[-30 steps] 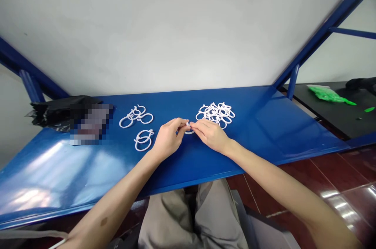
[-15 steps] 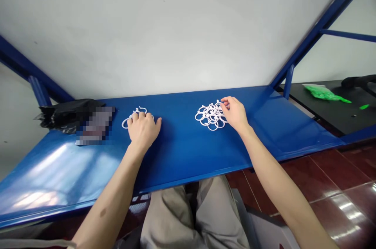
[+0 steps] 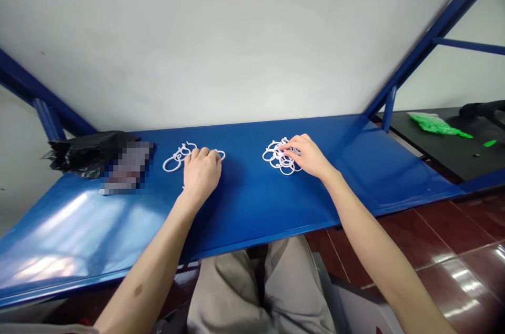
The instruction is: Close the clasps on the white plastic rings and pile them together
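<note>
My left hand (image 3: 202,172) is closed over the blue tabletop, with a white plastic curtain ring (image 3: 222,154) sticking out past its fingertips. Just left of that hand lie a few more curtain rings (image 3: 172,164), partly covered by it. A heaped pile of the same white curtain rings (image 3: 287,170), open loops with small knobbed ends, sits right of the middle. Over this pile my right hand (image 3: 308,156) pinches at a ring with thumb and forefinger; its palm hides the pile's right side.
A crumpled black plastic bag (image 3: 84,152) lies at the table's left, beside a blurred-out flat packet (image 3: 128,165). Blue slanted frame bars (image 3: 420,42) flank the blue table (image 3: 252,213) against a white wall. On a black table (image 3: 437,158) at right is a green bag (image 3: 436,124).
My left hand has shifted right and closed, a ring now showing at its fingertips and more rings uncovered to its left. My right hand has moved left, further over the pile.
</note>
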